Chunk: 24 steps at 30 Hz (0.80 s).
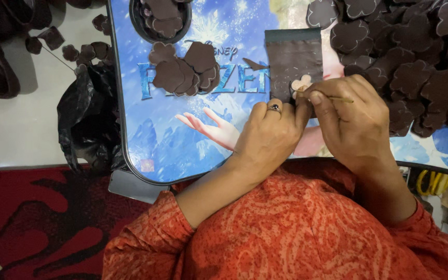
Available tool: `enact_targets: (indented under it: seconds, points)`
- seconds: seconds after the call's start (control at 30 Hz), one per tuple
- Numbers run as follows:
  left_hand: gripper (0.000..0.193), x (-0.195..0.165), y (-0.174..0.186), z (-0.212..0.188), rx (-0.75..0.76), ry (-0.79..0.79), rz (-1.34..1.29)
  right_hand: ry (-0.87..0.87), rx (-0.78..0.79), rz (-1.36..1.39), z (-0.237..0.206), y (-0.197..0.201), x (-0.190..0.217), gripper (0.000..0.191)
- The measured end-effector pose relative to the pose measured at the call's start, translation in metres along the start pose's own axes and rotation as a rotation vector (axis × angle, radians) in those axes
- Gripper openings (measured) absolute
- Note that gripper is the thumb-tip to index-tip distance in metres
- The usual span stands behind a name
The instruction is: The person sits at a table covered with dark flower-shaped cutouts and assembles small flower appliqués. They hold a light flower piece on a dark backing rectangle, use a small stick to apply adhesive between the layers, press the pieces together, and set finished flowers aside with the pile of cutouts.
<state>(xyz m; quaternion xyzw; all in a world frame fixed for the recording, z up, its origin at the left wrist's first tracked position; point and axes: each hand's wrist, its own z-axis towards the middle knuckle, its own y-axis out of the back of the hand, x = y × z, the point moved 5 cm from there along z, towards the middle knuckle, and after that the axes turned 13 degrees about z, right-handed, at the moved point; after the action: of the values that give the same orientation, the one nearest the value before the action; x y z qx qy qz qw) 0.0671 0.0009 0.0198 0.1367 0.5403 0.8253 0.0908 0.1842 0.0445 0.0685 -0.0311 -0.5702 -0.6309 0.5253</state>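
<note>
Hands meet over a dark brown sheet (292, 57) on the blue picture-printed table (182, 140) — left hand (270, 136) pressing a small pale flower cutout (302, 83) flat, right hand (352, 122) pinching a thin stick (333, 97) against it. Brown flower cutouts (185, 70) lie piled nearby.

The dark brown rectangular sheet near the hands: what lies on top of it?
A small pale flower-shaped piece lies on the sheet at its lower edge. Both hands, left and right, cover the rest there.
</note>
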Motion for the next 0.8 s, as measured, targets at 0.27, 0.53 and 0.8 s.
enact_targets:
  seconds: [0.27, 0.53, 0.8]
  points:
    - [0.034, 0.0, 0.0, 0.0, 0.025, -0.003, 0.002, 0.028, -0.033, 0.025, 0.009, -0.004, -0.002, 0.012]
    - [0.043, 0.001, 0.0, 0.0, 0.012, 0.005, -0.006, 0.0, -0.045, 0.022, 0.009, -0.005, -0.009, 0.017]
    - [0.044, 0.0, -0.003, 0.0, 0.035, -0.004, -0.014, -0.018, -0.026, 0.001, 0.012, -0.004, -0.006, 0.016]
